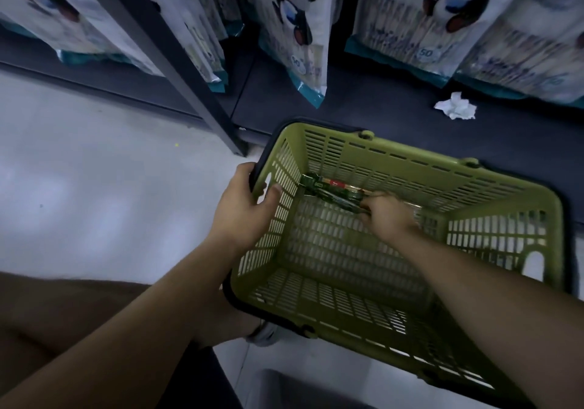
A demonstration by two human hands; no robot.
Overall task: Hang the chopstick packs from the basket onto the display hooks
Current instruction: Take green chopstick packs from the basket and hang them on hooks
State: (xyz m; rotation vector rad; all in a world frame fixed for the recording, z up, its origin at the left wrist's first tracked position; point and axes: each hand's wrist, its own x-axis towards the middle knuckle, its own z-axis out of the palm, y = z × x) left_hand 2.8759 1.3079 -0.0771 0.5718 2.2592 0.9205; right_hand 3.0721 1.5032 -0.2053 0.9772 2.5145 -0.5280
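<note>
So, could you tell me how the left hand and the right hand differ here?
The left hand grips the green basket by its side rim, thumb inside; the right hand reaches down to its floor. The left hand holds only the basket; the right hand's fingers curl round the chopstick packs. Both are bare and at the basket.

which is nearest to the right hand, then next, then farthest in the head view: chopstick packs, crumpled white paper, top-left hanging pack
1. chopstick packs: in the basket, gripped by the right hand.
2. crumpled paper: on the dark shelf base, beyond the basket.
3. top-left hanging pack: far upper left.
</note>
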